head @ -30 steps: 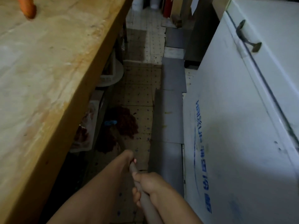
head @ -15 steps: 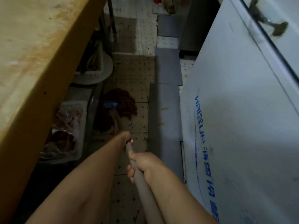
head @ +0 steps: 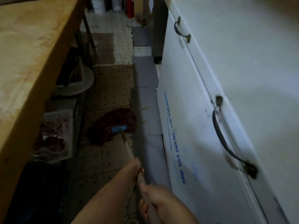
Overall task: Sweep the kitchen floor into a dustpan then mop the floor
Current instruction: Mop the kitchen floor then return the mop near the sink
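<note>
A mop with a dark red string head (head: 113,125) and a blue clamp (head: 119,128) lies on the speckled tiled floor (head: 111,81) in the narrow aisle. Its pale handle (head: 128,147) runs back toward me. My left hand (head: 135,166) grips the handle further down the shaft. My right hand (head: 153,201) holds it closer to my body. The mop head sits between the table's underside and the grey floor mats.
A wooden table (head: 27,62) lines the left, with a clear tub of red items (head: 53,136) and a white basin (head: 77,84) beneath. A white chest freezer (head: 218,110) fills the right. Grey mats (head: 145,101) run along it. Buckets (head: 97,4) stand far back.
The mop head has swung from under the table's edge toward the right, nearer the grey mats, and my view has tilted up and right along the freezer.
</note>
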Demonstrator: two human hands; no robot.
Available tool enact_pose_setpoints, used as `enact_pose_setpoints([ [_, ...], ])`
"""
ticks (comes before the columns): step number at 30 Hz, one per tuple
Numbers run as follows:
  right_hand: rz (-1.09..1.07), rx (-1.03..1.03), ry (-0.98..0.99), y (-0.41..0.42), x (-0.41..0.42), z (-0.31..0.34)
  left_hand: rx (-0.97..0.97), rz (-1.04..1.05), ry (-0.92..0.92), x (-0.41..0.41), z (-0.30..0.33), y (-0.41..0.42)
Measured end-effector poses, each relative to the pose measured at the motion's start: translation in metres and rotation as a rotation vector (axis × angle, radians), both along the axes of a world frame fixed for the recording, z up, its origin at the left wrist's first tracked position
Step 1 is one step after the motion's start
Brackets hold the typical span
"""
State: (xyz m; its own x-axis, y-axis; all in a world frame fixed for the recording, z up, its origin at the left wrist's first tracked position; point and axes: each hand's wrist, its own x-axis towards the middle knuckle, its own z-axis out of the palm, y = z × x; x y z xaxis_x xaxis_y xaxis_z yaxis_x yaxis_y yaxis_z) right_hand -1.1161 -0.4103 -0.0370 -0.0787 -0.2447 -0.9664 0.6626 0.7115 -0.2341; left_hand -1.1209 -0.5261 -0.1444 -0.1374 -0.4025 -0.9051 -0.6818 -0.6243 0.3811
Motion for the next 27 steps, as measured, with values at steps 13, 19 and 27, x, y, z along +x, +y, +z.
enact_pose_setpoints([
  [13, -0.126, 0.002, -0.055, -0.041, -0.04, 0.0, 0.01, -0.133, 0.008, -0.04, -0.006, -0.042],
  [19, -0.108, 0.027, -0.024, -0.133, -0.097, -0.019, 0.004, -0.033, 0.094, -0.094, -0.004, -0.128],
  [27, -0.127, -0.004, -0.042, -0.252, -0.167, -0.037, 0.0, 0.004, 0.094, -0.17, -0.011, -0.249],
])
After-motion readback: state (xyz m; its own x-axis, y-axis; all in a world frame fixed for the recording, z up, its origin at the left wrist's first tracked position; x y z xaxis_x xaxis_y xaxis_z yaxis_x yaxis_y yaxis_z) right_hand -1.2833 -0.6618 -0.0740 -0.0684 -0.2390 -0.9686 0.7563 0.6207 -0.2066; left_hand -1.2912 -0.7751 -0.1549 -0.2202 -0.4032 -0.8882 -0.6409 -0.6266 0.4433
